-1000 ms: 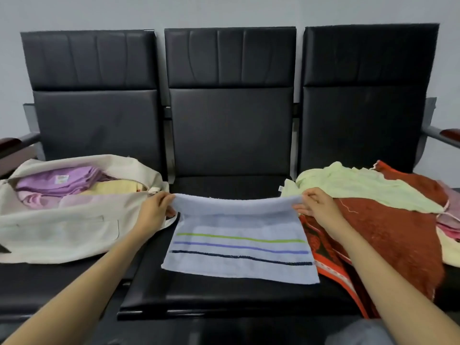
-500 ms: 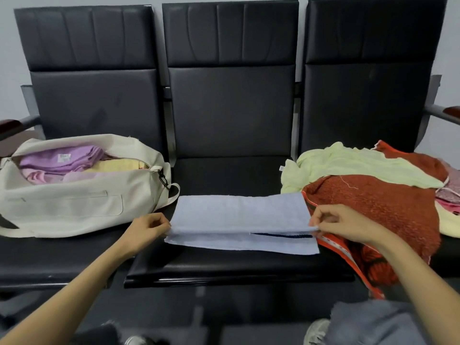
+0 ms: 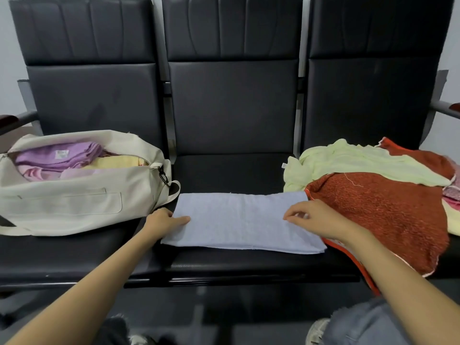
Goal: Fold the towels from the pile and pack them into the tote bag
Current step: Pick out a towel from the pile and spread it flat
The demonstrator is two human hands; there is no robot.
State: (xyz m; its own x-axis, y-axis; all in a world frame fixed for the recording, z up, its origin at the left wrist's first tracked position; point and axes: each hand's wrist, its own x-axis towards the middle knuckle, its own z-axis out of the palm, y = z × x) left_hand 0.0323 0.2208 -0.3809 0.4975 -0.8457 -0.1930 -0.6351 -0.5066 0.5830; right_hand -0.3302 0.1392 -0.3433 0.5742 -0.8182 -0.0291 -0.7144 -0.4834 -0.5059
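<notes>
Pressing relaxed left hand (image 3: 163, 221) on the folded blue towel (image 3: 239, 220), flat on the bench (image 3: 224, 267) between tote bag (image 3: 74, 205) and towel pile (image 3: 373, 207); touching its right end with curled right hand (image 3: 316, 219), grip impossible to tell

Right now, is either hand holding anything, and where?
Nothing lifted: left hand lies flat on the left edge of the blue towel; right hand fingers curl onto its right end, pinch or touch unclear.
</notes>
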